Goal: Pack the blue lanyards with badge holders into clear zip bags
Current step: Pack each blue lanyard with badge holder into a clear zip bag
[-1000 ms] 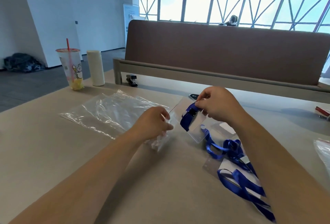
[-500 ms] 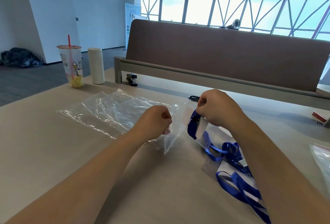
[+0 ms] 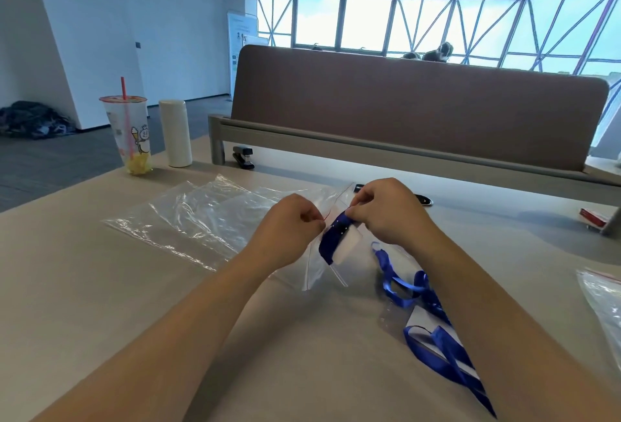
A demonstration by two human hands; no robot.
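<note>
My left hand [image 3: 285, 231] pinches the open edge of a clear zip bag [image 3: 316, 270] held just above the table. My right hand [image 3: 386, 213] grips a folded blue lanyard with its badge holder [image 3: 337, 241], and the bundle sits partly inside the bag's mouth. A pile of more blue lanyards with badge holders [image 3: 433, 324] lies on the table under my right forearm. Several empty clear zip bags [image 3: 201, 216] are spread flat to the left of my hands.
A plastic cup with a red straw [image 3: 129, 134] and a white cylinder bottle [image 3: 175, 132] stand at the far left. A black stapler [image 3: 243, 156] lies by the brown desk divider [image 3: 403, 102]. Another clear bag [image 3: 605, 300] lies at the right edge, a red box [image 3: 593, 216] behind it.
My hands came closer together. The right hand pushed the folded lanyard and holder down into the bag's mouth, which the left hand holds apart.
</note>
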